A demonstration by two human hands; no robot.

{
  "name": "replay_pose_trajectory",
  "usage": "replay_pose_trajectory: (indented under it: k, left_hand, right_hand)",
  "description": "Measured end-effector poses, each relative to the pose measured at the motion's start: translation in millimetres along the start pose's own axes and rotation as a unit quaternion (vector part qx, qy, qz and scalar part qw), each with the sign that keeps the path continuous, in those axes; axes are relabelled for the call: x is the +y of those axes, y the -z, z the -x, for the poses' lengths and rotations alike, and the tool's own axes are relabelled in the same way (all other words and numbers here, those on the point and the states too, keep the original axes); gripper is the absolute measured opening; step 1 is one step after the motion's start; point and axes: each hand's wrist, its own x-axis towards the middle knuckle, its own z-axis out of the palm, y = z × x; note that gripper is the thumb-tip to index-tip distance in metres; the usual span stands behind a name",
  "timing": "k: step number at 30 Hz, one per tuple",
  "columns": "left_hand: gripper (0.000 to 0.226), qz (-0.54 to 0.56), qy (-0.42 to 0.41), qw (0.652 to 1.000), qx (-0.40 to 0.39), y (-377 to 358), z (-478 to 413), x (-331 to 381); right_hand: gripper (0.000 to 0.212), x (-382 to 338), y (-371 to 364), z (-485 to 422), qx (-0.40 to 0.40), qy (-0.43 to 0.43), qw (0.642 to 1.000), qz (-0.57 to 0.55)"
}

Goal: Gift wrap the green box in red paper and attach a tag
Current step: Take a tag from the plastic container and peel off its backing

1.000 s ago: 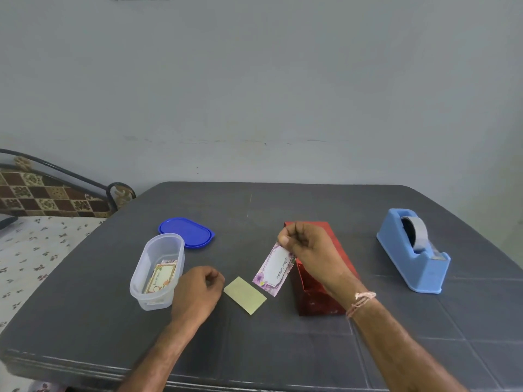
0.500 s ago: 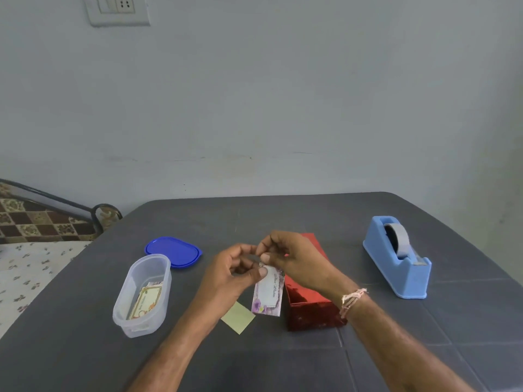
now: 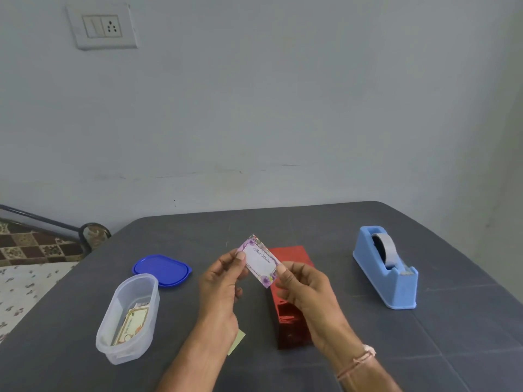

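Scene: A view from the person's head, looking down on a dark grey tabletop (image 3: 424,349) set against a plain wall.
Tag: A small card tag (image 3: 259,261) with a purple flower border and a line of script. It is held in the air over the middle of the tabletop, printed face to the camera, tilted so its long side runs from far left to near right.
Left hand: The left hand (image 3: 219,287) has its fingers (image 3: 239,260) pinched on the tag's far left end, thumb on the printed face.
Right hand: The right hand (image 3: 304,290) pinches the near right end the same way. A thread band sits on that wrist.
Box: The box (image 3: 288,326) is covered in shiny red paper with no green showing. It lies flat on the tabletop beneath and just behind the hands, its long side running near to far.
Step in hand: The wrapping looks finished. The tag is being readied and is not yet on the box.
Next move: Probably to lower the tag onto the box's top face, square to the edges, and press it flat. Whether the tag has a sticky back cannot be told; if not, tape is needed from the blue tape dispenser (image 3: 386,268) on the right.
Other things: On the left stands a clear tub (image 3: 128,346) holding more cards, with its blue lid (image 3: 162,269) just beyond it. A pale yellow-green slip (image 3: 237,342) lies beside the left forearm.
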Motion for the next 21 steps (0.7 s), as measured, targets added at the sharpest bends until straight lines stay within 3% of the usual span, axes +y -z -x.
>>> replay_pose_trajectory:
  k: [4,9,14,21]
  left_hand:
    - [0.007,0.013,0.003,1.000,0.008,-12.6,3.1,-6.8]
    - [0.007,-0.017,-0.076,0.997,-0.003,-17.6,3.9,-16.2]
    - [0.006,-0.073,-0.084,0.993,-0.027,-19.2,-1.8,-23.0]
    - [0.010,-0.179,-0.090,0.979,-0.047,-30.4,-14.5,-23.6]
  right_hand:
    - [0.019,-10.8,1.2,2.5,0.000,-0.026,0.998,-0.056]
    - [0.010,-18.6,8.7,-8.9,0.090,0.046,0.994,0.052]
    - [0.008,-28.8,20.6,-21.3,0.149,0.109,0.968,0.172]
    - [0.028,-38.6,38.3,-52.0,0.165,0.132,0.944,0.255]
